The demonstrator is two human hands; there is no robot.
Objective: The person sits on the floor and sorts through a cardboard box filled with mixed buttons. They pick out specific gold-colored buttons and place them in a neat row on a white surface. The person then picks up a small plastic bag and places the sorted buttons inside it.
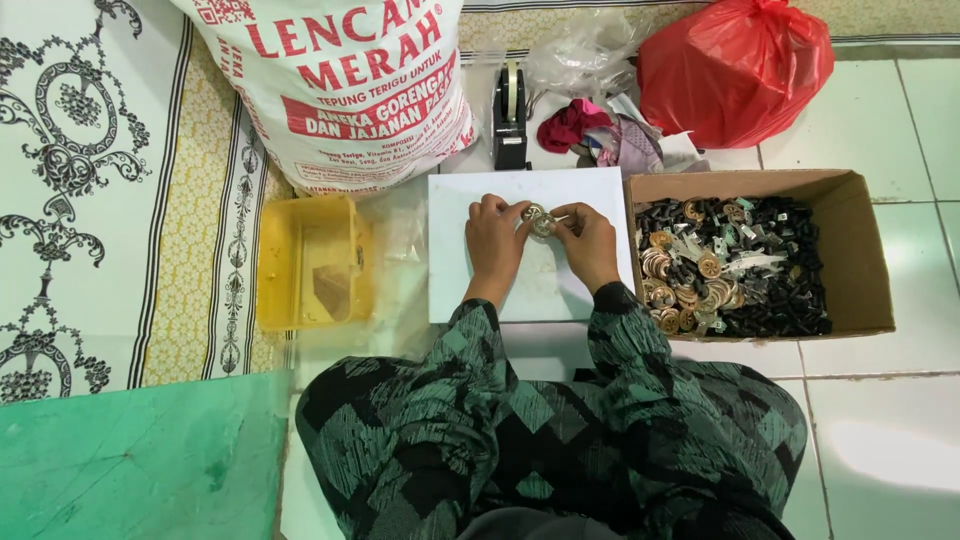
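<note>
Fingers of both hands pinch one small round gold-coloured part (pixel 537 220) between them, held just above the white board (pixel 470 290). The left hand (pixel 495 243) curls its fingertips against the part's left edge, and the right hand (pixel 588 243) closes on its right edge, thumb and forefinger pressed to it. The part is too small and too covered by fingertips to make out its detail. Both forearms wear dark green and black patterned sleeves (pixel 480 360), and that cloth hides the lap and the near edge of the board.

Just right of the board stands an open cardboard box (pixel 860 250) filled with a mix of black pieces and gold discs (pixel 680 275); single pieces are hard to tell apart. To the left sits a yellow plastic tub (pixel 285 265), with something pale inside that cannot be identified. Behind the board stand a black tape dispenser (pixel 510 115), a large white printed sack (pixel 350 90) cut off at the top, crumpled clear plastic (pixel 580 50), a pink and grey cloth bundle (pixel 600 130) and a red plastic bag (pixel 735 70). A green sheet (pixel 140 460) lies at lower left.
</note>
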